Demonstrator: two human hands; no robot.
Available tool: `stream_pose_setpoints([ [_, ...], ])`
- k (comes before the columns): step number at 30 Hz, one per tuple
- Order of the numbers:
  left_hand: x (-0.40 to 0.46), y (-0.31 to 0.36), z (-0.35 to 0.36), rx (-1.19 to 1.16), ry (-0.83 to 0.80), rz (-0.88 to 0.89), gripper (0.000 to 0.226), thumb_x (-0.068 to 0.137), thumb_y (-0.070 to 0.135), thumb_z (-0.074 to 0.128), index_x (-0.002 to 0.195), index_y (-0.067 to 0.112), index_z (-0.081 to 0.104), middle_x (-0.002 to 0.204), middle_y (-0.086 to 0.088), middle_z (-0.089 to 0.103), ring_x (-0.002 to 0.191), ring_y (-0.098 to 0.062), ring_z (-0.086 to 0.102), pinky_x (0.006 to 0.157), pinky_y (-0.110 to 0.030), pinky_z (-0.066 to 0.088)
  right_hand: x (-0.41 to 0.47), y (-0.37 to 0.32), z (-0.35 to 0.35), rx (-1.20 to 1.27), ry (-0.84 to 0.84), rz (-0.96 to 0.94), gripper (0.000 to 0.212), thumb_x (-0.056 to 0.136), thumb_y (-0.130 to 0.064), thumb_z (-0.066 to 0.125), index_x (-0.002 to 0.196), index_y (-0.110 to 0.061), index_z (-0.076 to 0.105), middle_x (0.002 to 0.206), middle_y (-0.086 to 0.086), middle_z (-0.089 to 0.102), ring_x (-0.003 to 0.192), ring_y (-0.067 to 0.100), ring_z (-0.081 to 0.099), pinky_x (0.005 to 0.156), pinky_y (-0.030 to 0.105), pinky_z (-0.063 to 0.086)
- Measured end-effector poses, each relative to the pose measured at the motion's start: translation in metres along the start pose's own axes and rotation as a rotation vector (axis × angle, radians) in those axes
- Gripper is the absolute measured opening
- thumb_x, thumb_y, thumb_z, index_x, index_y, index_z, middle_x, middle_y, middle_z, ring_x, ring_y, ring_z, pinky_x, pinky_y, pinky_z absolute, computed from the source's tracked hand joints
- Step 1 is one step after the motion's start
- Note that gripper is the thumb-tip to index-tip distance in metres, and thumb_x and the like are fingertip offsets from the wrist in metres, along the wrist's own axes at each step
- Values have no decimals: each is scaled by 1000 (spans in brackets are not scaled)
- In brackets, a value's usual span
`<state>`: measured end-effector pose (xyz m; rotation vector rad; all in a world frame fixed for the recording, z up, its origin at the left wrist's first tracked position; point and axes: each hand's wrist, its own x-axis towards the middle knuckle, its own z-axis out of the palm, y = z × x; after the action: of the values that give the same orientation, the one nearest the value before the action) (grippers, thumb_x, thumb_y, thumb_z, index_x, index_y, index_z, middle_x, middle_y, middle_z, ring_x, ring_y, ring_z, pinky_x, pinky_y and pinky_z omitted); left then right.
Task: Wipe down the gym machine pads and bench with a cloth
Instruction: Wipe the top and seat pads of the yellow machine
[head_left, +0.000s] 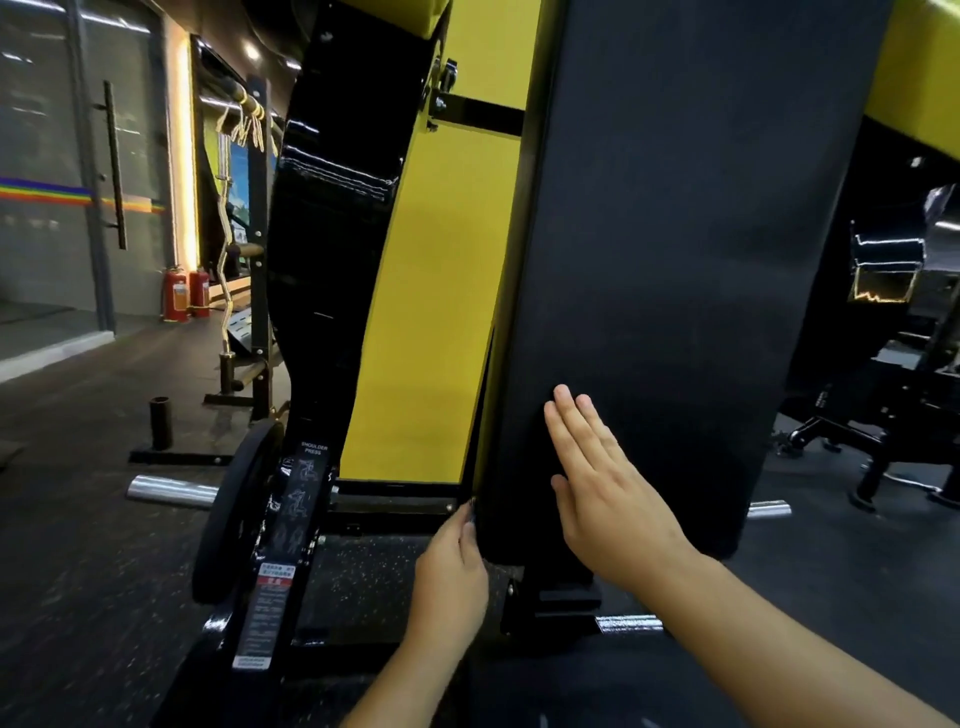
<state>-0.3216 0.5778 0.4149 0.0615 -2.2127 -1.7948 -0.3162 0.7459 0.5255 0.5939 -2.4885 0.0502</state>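
A tall black back pad (675, 234) of a shoulder press machine stands upright in front of me. My right hand (602, 483) lies flat on its lower face with fingers straight and together. My left hand (452, 566) holds the pad's lower left edge, fingertips curled round behind it. No cloth shows in either hand or anywhere in view. Yellow frame panels (426, 322) run behind the pad on its left.
A black weight plate (234, 519) sits on a chrome peg at the lower left beside the machine's instruction label (291, 525). A curl bar rack (244, 270) and two red fire extinguishers (184, 293) stand at the left. Another black machine (893, 395) is at right.
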Motion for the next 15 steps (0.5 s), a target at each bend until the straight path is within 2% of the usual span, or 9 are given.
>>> stream_pose_setpoints([
  [1, 0, 0, -7, 56, -39, -25, 36, 110, 32, 39, 142, 34, 56, 97, 10, 72, 86, -6, 68, 69, -22, 55, -6, 1, -1, 10, -25, 2, 70, 106, -18, 40, 163, -20, -1, 168, -12, -20, 154, 7, -19, 128, 36, 13],
  [2, 0, 1, -14, 92, -75, -39, 33, 110, 31, 40, 137, 35, 59, 93, 15, 69, 82, -3, 65, 65, -16, 50, -13, 3, -3, 20, -53, 5, 69, 107, -18, 37, 163, -22, -2, 168, -13, -21, 153, 4, -21, 128, 33, 10],
  [3, -2, 3, -22, 112, -100, -39, 29, 110, 30, 41, 129, 36, 62, 95, 17, 68, 88, -4, 65, 67, -14, 47, -22, 6, -5, 34, -85, 14, 67, 108, -19, 35, 163, -23, -4, 167, -15, -22, 151, 1, -22, 128, 29, 6],
  [5, -14, 10, -31, 141, -119, -26, 24, 109, 30, 43, 111, 37, 66, 106, 16, 69, 104, -10, 65, 77, -19, 48, -42, 14, -9, 75, -166, 52, 64, 110, -24, 31, 162, -26, -5, 166, -18, -22, 149, -4, -23, 124, 20, -2],
  [6, -24, 16, -32, 171, -137, -22, 24, 109, 30, 45, 114, 34, 68, 113, 15, 68, 108, -10, 63, 82, -24, 48, -53, 20, -11, 94, -204, 73, 63, 110, -27, 31, 163, -28, -4, 166, -20, -21, 149, -5, -22, 123, 17, -3],
  [8, -46, 27, -24, 237, -183, 0, 28, 108, 33, 47, 130, 31, 64, 124, 15, 64, 111, -4, 59, 89, -19, 44, -75, 32, -12, 120, -269, 105, 61, 110, -29, 32, 163, -28, 1, 167, -20, -15, 150, -5, -19, 123, 18, -1],
  [10, -66, 37, -6, 264, -217, 66, 21, 106, 31, 50, 119, 36, 66, 109, 21, 66, 95, 11, 60, 75, -4, 41, -95, 43, -11, 134, -337, 126, 60, 110, -29, 34, 164, -26, 7, 168, -18, -9, 152, -3, -14, 119, 13, -5],
  [11, -73, 39, 4, 277, -231, 110, 18, 106, 32, 52, 113, 38, 67, 102, 23, 66, 92, 13, 60, 72, -3, 40, -105, 48, -10, 134, -368, 135, 60, 109, -28, 34, 164, -24, 8, 169, -16, -7, 153, -2, -13, 115, 10, -8],
  [15, -94, 36, 46, 425, -352, 304, 24, 102, 37, 57, 122, 36, 69, 117, 20, 68, 110, 3, 59, 94, -15, 44, -145, 68, -7, 131, -439, 196, 61, 109, -24, 35, 164, -21, 9, 170, -12, -3, 155, 3, -9, 117, 15, -4],
])
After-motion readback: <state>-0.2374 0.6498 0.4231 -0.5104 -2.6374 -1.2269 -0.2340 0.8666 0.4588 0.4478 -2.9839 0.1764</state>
